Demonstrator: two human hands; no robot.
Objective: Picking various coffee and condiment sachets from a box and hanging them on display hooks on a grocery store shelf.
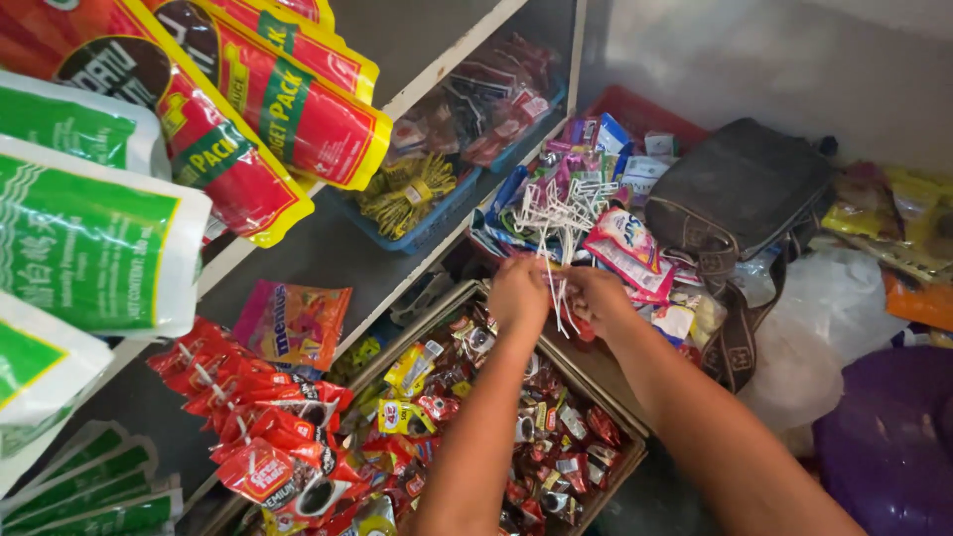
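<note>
A bundle of white plastic hooks (pixel 556 223) fans upward from between the two hands, above the far edge of a wooden tray (pixel 613 409). The left hand (pixel 518 291) is curled closed around the stems; the right hand (pixel 596 296) pinches them from the other side, fingers closed on the same bundle. The tray below is filled with small sachets (pixel 467 397). Beyond the hooks lie bright packets (pixel 627 248) beside a dark bag (pixel 740 189). Red sachet strips (pixel 263 427) hang at the shelf's near left corner.
</note>
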